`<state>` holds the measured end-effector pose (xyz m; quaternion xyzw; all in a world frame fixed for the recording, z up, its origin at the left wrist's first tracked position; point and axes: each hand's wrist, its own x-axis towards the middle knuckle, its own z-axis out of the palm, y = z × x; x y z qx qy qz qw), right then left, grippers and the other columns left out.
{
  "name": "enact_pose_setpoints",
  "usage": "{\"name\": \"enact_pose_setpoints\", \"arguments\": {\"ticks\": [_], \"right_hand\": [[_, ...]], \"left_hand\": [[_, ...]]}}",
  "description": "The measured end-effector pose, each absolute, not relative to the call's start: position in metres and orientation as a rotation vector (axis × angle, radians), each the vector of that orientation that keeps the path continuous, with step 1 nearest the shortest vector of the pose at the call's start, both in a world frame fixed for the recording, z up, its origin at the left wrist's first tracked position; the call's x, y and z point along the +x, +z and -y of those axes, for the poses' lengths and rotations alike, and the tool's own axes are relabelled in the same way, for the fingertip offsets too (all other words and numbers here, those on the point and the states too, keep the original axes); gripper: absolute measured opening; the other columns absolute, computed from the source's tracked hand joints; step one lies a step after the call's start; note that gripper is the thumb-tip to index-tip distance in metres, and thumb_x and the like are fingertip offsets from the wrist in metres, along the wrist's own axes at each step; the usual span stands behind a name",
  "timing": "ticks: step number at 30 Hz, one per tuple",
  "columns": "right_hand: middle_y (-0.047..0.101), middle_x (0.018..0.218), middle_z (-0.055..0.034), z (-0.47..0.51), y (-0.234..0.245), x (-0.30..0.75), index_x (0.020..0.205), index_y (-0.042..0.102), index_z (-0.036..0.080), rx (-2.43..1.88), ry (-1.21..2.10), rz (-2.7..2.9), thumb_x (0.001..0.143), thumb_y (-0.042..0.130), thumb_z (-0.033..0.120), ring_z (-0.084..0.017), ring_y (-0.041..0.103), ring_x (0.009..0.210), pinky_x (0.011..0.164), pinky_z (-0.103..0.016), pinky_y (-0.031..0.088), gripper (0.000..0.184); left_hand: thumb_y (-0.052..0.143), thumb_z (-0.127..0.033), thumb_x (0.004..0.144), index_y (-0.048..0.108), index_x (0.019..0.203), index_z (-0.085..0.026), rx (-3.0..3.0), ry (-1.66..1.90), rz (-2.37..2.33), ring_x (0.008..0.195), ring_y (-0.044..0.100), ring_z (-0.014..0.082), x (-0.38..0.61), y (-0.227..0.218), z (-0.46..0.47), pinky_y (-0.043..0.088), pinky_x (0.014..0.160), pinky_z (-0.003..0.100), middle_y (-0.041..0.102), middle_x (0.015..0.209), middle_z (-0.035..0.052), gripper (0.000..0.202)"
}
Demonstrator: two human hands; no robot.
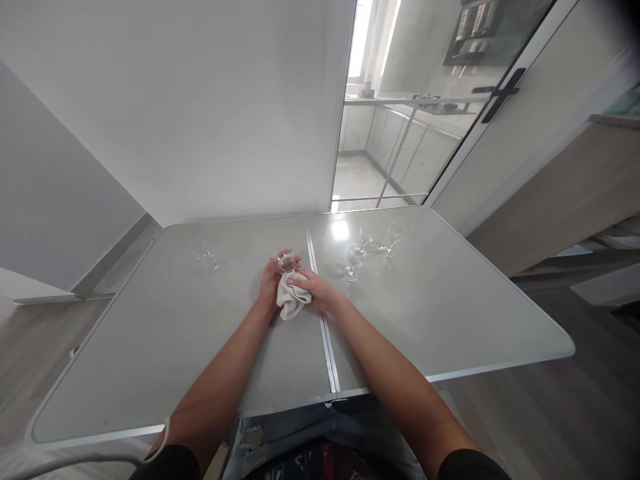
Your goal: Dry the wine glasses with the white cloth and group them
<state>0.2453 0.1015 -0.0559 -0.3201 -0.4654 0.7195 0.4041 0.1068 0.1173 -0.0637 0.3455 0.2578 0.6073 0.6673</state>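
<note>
My left hand (271,283) is closed around a clear stemmed glass (284,260), its bowl tipped away from me above the table. A white cloth (291,298) hangs below the bowl, bunched against the glass's lower part. My right hand (314,288) grips this cloth, thumb on top, pressing it to the glass. The stem and foot are hidden by cloth and fingers. Right of my hands, another clear stemmed glass (351,273) stands upright on the table.
The folding table (210,360) has a metal seam (327,347) down its middle. More clear glasses (390,249) stand at the back right. At the left lies a faint clear glass (205,253). A white wall and a glass door (385,147) rise behind. A white cable (163,440) passes my left forearm.
</note>
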Motion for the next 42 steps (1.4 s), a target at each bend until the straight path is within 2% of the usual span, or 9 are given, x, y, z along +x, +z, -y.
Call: {"name": "enact_pose_setpoints", "arguments": {"ticks": [6,9,13,16,19,22,28,36,42], "right_hand": [[0.07,0.096,-0.0023,-0.106,-0.062,0.247,0.109,0.065,0.022,-1.12,1.001,1.794,0.072,0.08,0.038,-0.021,0.063,0.086,0.078,-0.031,0.047,0.043],[0.069,0.088,-0.0031,-0.106,-0.062,0.248,0.105,0.063,0.022,-1.235,0.806,1.84,0.081,0.07,0.033,-0.021,0.062,0.08,0.075,-0.031,0.044,0.027],[0.065,0.082,-0.0023,-0.104,-0.055,0.247,0.094,0.064,0.02,-1.119,1.153,1.625,0.083,0.067,0.034,-0.018,0.058,0.076,0.072,-0.029,0.044,0.018],[0.063,0.079,-0.0016,-0.099,-0.048,0.248,0.093,0.063,0.018,-0.851,1.798,1.258,0.075,0.076,0.039,-0.016,0.057,0.072,0.067,-0.027,0.045,0.03],[0.061,0.076,-0.0006,-0.097,-0.044,0.248,0.092,0.062,0.018,-0.696,2.087,1.044,0.068,0.083,0.039,-0.014,0.056,0.067,0.066,-0.026,0.046,0.039],[0.064,0.082,-0.0027,-0.098,-0.049,0.246,0.093,0.063,0.018,-0.8,1.875,1.232,0.076,0.077,0.042,-0.016,0.058,0.073,0.071,-0.028,0.047,0.032],[0.068,0.094,-0.0066,-0.106,-0.062,0.243,0.104,0.065,0.023,-1.294,0.836,1.684,0.086,0.064,0.031,-0.023,0.06,0.092,0.086,-0.034,0.044,0.019],[0.066,0.085,-0.0049,-0.1,-0.05,0.248,0.094,0.064,0.017,-0.774,1.922,1.283,0.08,0.072,0.05,-0.018,0.06,0.076,0.071,-0.03,0.049,0.036],[0.066,0.085,-0.002,-0.101,-0.057,0.241,0.103,0.066,0.023,-1.089,1.112,1.585,0.086,0.066,0.04,-0.019,0.059,0.079,0.077,-0.029,0.045,0.024]], "left_hand": [[0.079,-0.052,0.076,0.064,0.121,-0.016,0.878,1.562,-0.853,0.088,0.074,0.0239,0.111,-0.073,-0.124,0.057,0.078,0.034,0.076,0.108,0.0156,0.059],[0.081,-0.049,0.075,0.061,0.124,-0.017,0.87,1.587,-0.809,0.093,0.074,0.0242,0.113,-0.074,-0.125,0.056,0.084,0.035,0.075,0.111,0.0163,0.062],[0.077,-0.051,0.079,0.062,0.124,-0.018,0.777,1.503,-0.671,0.091,0.073,0.0223,0.112,-0.067,-0.12,0.055,0.084,0.035,0.075,0.11,0.0141,0.058],[0.068,-0.062,0.083,0.062,0.127,-0.02,0.72,1.37,-0.539,0.087,0.071,0.0208,0.109,-0.06,-0.113,0.056,0.082,0.034,0.074,0.108,0.0109,0.06],[0.066,-0.07,0.08,0.061,0.131,-0.02,0.705,1.299,-0.451,0.085,0.069,0.0209,0.105,-0.059,-0.11,0.057,0.08,0.035,0.074,0.105,0.01,0.071],[0.069,-0.067,0.08,0.062,0.127,-0.019,0.695,1.339,-0.541,0.084,0.07,0.0204,0.105,-0.063,-0.115,0.056,0.079,0.034,0.074,0.106,0.0106,0.067],[0.085,-0.047,0.071,0.06,0.125,-0.019,0.77,1.576,-0.756,0.09,0.072,0.0212,0.112,-0.072,-0.127,0.054,0.083,0.033,0.075,0.111,0.0136,0.065],[0.064,-0.069,0.082,0.064,0.126,-0.021,0.684,1.318,-0.558,0.085,0.07,0.0214,0.101,-0.064,-0.116,0.056,0.078,0.035,0.074,0.108,0.01,0.064],[0.077,-0.057,0.077,0.064,0.121,-0.02,0.675,1.507,-0.686,0.088,0.07,0.0194,0.105,-0.069,-0.125,0.056,0.081,0.033,0.073,0.111,0.0103,0.058]]}}
